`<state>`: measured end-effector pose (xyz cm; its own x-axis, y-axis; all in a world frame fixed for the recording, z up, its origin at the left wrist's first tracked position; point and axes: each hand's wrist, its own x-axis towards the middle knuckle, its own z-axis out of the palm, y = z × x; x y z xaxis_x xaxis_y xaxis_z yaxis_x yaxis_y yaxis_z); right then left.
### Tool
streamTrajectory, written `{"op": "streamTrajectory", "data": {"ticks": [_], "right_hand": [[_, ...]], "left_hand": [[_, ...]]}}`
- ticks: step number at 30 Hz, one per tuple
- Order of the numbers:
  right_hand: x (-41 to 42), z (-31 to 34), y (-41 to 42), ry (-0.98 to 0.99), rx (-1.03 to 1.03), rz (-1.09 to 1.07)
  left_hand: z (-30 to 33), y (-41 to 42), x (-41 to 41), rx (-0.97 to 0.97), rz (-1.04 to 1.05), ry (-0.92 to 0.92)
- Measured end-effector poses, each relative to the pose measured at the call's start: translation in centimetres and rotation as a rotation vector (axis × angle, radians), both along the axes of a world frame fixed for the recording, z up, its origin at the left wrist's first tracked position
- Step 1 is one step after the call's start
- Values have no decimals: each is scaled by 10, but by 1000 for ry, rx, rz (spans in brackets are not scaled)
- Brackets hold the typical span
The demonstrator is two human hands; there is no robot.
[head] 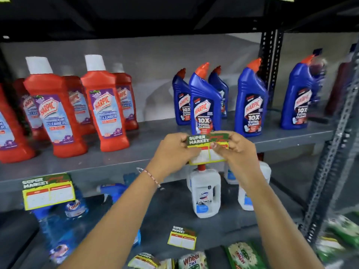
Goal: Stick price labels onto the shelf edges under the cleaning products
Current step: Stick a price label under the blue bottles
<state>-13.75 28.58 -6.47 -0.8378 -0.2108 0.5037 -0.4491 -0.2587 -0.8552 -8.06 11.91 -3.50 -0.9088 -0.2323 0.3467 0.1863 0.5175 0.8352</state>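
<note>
At the front edge of the grey shelf point(124, 167), under the blue bottles point(206, 101), you held a price label point(207, 147) with both hands. Your left hand point(172, 152) pinched the label's left side between thumb and fingers; your right hand point(236, 150) pinched its right side, thumb lying across the printed face. The label, headed "SUPER MARKET" above blank white boxes, stood against the shelf edge and partly over it, just below the nearest blue bottle; whether it touched the edge could not be told.

Farther left along the same edge, a second label point(48, 191) hung already stuck, below the red bottles point(56, 111) with white caps. A thin bracelet point(152, 177) circled your left wrist.

On the lower shelf, white jugs point(206, 193) with red caps stood directly beneath your hands, and blue spray bottles point(64, 216) sat toward the left. A loose label point(182, 237) lay flat near that shelf's front edge, between your forearms. Below it, at the bottom edge of the view, green detergent packets point(242, 255) lay beside another label point(143, 261). A perforated metal upright point(330, 158) ran down the rack's right side.
</note>
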Motion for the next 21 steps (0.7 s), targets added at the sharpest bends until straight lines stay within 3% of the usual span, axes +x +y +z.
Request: {"op": "streamTrajectory", "data": {"ticks": [3, 10, 21], "right_hand": [[-17, -12, 36, -26, 125, -76], [-52, -37, 87, -26, 131, -296], [-71, -44, 87, -40, 185, -452]], "left_hand": [[-9, 42, -11, -17, 42, 52], [-30, 113, -49, -18, 92, -11], [-30, 132, -67, -213, 288, -34]]}}
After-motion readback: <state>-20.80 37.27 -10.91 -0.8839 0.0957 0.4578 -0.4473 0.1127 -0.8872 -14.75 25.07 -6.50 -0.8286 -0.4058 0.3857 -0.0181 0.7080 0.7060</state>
